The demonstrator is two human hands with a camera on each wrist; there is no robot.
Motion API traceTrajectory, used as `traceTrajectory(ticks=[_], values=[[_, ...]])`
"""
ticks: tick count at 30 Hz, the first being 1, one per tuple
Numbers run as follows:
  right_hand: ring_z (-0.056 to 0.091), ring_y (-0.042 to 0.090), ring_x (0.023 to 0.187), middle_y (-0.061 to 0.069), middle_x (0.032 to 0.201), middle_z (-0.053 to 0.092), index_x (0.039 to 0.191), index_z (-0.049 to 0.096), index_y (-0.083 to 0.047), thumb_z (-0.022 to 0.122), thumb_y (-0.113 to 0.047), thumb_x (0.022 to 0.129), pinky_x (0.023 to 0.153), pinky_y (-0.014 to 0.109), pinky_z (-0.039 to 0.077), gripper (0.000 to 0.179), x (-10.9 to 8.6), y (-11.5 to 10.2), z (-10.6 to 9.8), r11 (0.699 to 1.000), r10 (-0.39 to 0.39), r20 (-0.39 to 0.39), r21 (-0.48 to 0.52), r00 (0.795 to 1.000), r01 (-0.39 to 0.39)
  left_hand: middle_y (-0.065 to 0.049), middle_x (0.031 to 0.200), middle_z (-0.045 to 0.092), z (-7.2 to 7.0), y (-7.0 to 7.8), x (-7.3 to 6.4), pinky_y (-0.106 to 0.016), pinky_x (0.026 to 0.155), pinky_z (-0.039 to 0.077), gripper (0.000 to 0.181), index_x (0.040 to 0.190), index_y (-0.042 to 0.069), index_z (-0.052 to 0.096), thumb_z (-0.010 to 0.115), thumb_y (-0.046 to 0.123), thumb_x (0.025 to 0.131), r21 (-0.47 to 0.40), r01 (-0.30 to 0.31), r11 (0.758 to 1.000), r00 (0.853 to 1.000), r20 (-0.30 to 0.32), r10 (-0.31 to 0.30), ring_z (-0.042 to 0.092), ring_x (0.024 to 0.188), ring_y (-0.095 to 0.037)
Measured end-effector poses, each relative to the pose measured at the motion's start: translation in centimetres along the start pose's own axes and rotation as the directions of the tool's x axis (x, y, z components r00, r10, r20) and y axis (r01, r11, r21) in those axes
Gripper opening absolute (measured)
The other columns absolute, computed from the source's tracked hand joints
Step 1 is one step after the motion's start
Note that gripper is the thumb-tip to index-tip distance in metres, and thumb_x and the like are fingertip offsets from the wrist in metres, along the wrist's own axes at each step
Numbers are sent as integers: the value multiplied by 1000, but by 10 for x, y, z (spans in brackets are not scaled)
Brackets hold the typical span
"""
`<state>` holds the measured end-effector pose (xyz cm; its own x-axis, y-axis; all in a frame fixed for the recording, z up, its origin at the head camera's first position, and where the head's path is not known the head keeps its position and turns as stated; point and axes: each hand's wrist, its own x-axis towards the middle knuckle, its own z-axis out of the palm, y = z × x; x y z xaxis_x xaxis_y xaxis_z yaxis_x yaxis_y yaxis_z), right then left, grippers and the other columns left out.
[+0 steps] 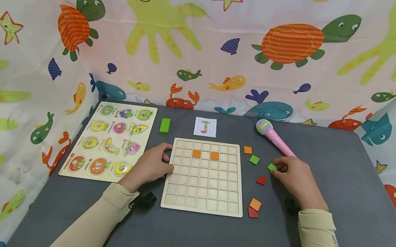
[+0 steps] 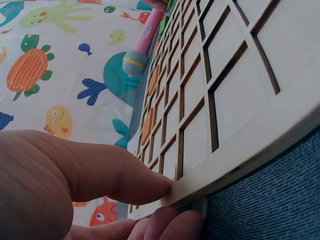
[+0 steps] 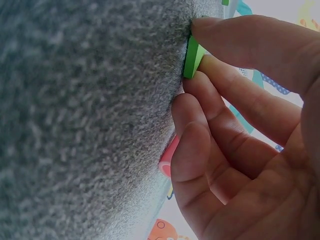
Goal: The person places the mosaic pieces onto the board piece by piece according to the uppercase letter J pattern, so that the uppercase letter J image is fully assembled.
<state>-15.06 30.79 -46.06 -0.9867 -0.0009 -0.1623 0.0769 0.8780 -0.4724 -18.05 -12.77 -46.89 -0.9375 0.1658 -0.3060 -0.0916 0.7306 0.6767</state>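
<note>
A wooden grid board [image 1: 201,206] lies on the table, with two orange square tiles, one of them an orange tile [image 1: 196,153], in its second row. My left hand [image 1: 150,165] holds the board's left edge; the left wrist view shows the thumb [image 2: 145,182] against the rim and the other fingers bent below it. Right of the board, my right hand [image 1: 296,179] pinches a green square tile [image 3: 193,57] between thumb and fingers, right at the table surface. Loose nearby lie another green tile [image 1: 254,159], two orange ones and two red pieces, including a red piece [image 1: 260,180].
A pink toy microphone [image 1: 277,139] lies just beyond my right hand. Behind the board are a small pattern card [image 1: 205,127] and a green block [image 1: 164,126]. A fruit picture board [image 1: 108,141] lies at left. A sea-animal curtain [image 1: 200,38] borders the table's back.
</note>
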Motion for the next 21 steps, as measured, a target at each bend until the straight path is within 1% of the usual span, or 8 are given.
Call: traceTrajectory(ticks=[7,15,18,21], values=[[67,33,101,20,114,75,124,77,-2,80,-20,96,88,53,59,33,0,0,2,1000,-9,-4,-10,1000,9,-14,116,67,0,0,0,-30,64,59,73,158,11,50,80,18,91,-8,13,1000,1000,4,-13,68,70,-19],[69,32,101,17,112,78,124,78,-3,80,-19,96,88,53,59,32,-3,-3,3,1000,-23,-4,-17,1000,23,-13,116,67,3,1,1,-30,64,59,73,158,12,50,80,18,91,-15,21,1000,1000,13,-21,68,70,-20],[70,32,104,17,116,78,126,78,-4,79,-20,97,92,55,60,33,-5,-9,2,999,-40,-3,-5,999,40,-14,116,67,2,1,1,-30,65,59,72,158,11,50,79,18,92,-17,13,1000,1000,15,-13,68,70,-20],[71,33,109,16,122,77,128,77,-6,79,-20,97,96,57,60,34,-6,-21,4,997,-73,-11,17,997,73,-14,115,67,0,2,1,-30,64,58,72,157,10,51,79,18,91,-5,12,1000,1000,9,-12,68,70,-20]])
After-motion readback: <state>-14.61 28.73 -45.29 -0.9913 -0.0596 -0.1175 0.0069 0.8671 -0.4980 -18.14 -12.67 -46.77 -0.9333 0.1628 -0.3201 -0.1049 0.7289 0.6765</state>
